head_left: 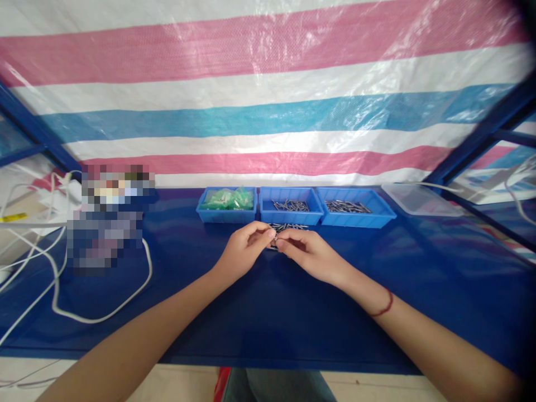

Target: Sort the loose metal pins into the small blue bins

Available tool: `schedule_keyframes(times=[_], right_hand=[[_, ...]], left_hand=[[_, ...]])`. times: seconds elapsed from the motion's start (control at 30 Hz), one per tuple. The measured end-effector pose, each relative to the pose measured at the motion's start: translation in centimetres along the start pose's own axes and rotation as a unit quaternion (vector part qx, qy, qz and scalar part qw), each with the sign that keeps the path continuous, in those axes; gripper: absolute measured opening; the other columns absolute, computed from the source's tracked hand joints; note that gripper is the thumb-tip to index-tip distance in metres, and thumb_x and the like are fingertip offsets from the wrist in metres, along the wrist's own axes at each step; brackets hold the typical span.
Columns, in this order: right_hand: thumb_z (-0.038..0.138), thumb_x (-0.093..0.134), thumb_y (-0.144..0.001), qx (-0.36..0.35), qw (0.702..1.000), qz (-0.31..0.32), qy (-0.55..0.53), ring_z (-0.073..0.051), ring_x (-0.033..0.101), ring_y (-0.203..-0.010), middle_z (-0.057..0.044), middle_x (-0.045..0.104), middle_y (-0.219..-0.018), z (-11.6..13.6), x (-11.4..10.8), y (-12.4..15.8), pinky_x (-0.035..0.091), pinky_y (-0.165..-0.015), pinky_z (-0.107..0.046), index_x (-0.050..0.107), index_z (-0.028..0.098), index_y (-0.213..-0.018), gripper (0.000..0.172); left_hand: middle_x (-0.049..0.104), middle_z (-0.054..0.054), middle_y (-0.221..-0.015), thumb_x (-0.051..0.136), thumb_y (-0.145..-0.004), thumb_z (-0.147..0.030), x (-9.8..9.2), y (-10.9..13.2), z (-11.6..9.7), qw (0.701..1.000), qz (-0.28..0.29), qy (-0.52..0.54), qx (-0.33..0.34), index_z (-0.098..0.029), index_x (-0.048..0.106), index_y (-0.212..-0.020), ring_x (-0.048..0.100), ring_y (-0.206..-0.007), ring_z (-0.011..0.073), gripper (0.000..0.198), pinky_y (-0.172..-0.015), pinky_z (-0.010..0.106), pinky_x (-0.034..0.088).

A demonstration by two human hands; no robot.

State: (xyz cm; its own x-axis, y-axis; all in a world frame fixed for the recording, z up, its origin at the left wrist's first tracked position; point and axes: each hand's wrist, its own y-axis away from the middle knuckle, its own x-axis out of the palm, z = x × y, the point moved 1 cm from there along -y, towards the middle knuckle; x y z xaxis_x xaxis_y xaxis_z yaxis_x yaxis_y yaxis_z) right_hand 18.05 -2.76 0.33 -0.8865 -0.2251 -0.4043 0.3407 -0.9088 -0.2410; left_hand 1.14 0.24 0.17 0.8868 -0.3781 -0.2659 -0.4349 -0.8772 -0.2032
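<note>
The bare left hand point(245, 248) has thumb and forefinger pinched together on a tiny silvery metal piece point(275, 238), too small to make out fully, over the glossy dark-blue table point(293, 312). It should be light, stiff, rather slippery and hardly fragile, best taken by its sides with the fingertips. Just beyond lie loose slim dark-silver metal rods point(293, 226). The bare right hand point(312, 254) has its grip closed on the piece too.
</note>
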Motion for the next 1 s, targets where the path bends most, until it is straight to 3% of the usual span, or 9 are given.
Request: schedule_keyframes(times=[0.23, 0.5, 0.8, 1.0], right_hand=[[0.038, 0.053, -0.087, 0.008, 0.999, -0.017, -0.032, -0.017, 0.058, -0.074, -0.003, 0.064, -0.078, -0.2, 0.2, -0.1, 0.047, -0.069, -0.029, 0.066, 0.019, -0.085, 0.023], [0.044, 0.063, -0.079, 0.031, 0.997, -0.064, -0.027, -0.012, 0.048, -0.058, 0.000, 0.058, -0.069, -0.7, 0.0, -0.1, 0.041, -0.053, -0.025, 0.064, 0.019, -0.080, 0.025], [0.040, 0.070, -0.074, 0.042, 0.993, -0.076, -0.074, -0.012, 0.048, -0.058, 0.001, 0.056, -0.068, -0.8, -0.9, -0.3, 0.039, -0.053, -0.025, 0.062, 0.019, -0.080, 0.023], [0.038, 0.069, -0.073, 0.053, 0.992, -0.080, -0.079, -0.012, 0.049, -0.058, 0.001, 0.057, -0.067, -0.5, -1.4, -0.4, 0.039, -0.054, -0.026, 0.063, 0.019, -0.079, 0.021]], left_hand=[[0.065, 0.002, -0.083, 0.058, -0.085, -0.036, 0.0, 0.1, 0.0, 1.000, -0.003, 0.017, -0.002, -0.015, 0.063, -0.090, 0.062, -0.076, 0.0139, 0.022, -0.073, 0.025, 0.051], [0.066, 0.004, -0.088, 0.062, -0.082, -0.033, 0.1, 0.0, 0.2, 1.000, -0.024, 0.007, 0.000, -0.016, 0.064, -0.089, 0.062, -0.078, 0.0153, 0.020, -0.072, 0.026, 0.051], [0.066, 0.003, -0.086, 0.060, -0.084, -0.033, 0.0, -0.1, 0.8, 1.000, -0.001, -0.009, -0.001, -0.017, 0.064, -0.094, 0.062, -0.076, 0.0143, 0.019, -0.070, 0.025, 0.049], [0.066, 0.002, -0.087, 0.058, -0.085, -0.029, 0.3, 0.1, 0.3, 0.992, 0.032, -0.113, 0.037, -0.017, 0.064, -0.093, 0.060, -0.073, 0.0135, 0.016, -0.067, 0.024, 0.046]])
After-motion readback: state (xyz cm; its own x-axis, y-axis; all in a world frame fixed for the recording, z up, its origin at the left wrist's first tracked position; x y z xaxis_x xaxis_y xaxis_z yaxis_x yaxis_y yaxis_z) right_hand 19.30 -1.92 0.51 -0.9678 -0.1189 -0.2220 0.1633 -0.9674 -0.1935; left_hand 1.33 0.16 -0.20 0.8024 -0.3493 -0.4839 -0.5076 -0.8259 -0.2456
